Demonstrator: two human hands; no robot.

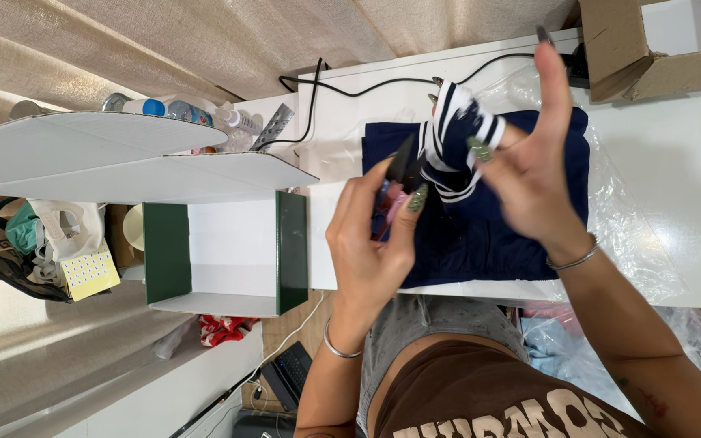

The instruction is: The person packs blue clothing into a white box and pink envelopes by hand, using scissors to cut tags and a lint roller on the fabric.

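left hand pinches small black scissors; right hand grips navy-white striped trim.

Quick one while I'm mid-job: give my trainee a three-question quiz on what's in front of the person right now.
1. True or false: the right hand holds a navy-and-white striped fabric piece.
2. What lies under the folded navy garment? A) clear plastic bag B) green tray C) keyboard
3. What does the left hand pinch between thumb and fingers?

Key
1. True.
2. A: the clear plastic bag spreads out on the white table.
3. A small dark object; its kind cannot be told.
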